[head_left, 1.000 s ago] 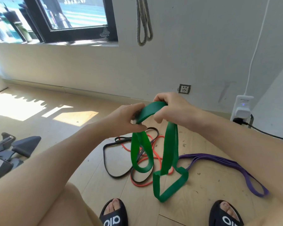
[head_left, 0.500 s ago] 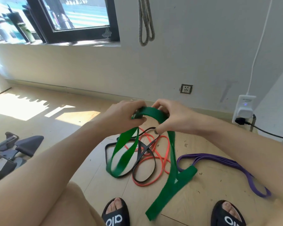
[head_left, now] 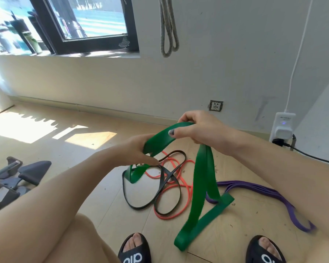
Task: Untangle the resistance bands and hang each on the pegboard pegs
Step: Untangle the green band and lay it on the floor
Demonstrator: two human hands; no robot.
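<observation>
Head view is showing the right hand (head_left: pixel 199 130) pinching the wide green band (head_left: pixel 204 179) at its top fold, thumb pressing over the flat rubber and fingers curling closed behind it. The left hand (head_left: pixel 139 150) is gripping the same band lower down and to the left, fingers closed around the strip where it is bending into a short loop. From the right hand the long doubled part is hanging down to the wooden floor (head_left: pixel 95 198), its lower fold lying between the two sandalled feet.

Below the hands, the black band (head_left: pixel 141 204) and the orange band (head_left: pixel 179 188) are lying crossed over each other — the green one seems to be lifting clear of them, though its short loop is dangling just above. The purple band (head_left: pixel 264 192) is lying apart, to the right.

Doing this well likely means spreading the hands apart, so any twist shows itself, and raising the loop straight up — not dragging it across the pile.
</observation>
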